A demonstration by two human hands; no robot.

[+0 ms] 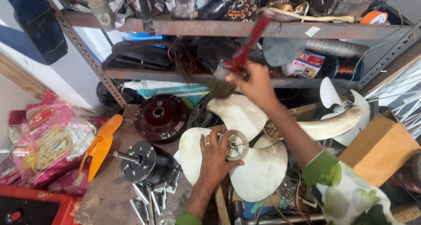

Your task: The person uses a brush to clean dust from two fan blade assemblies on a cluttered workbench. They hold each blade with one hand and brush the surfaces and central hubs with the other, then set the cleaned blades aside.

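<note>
Head view of a cluttered workbench before a metal shelf rack. The left hand lies flat, fingers spread, pressing on a white three-bladed fan impeller beside its metal hub; the impeller rests at the bench's right edge, over tangled wires. The right hand, raised above the impeller, is closed round the red handle of a paintbrush, bristles pointing down-left towards the upper blade. Left of the impeller: a black motor, a dark red round housing, an orange fan blade. A second white impeller and a cardboard box lie at right
</note>
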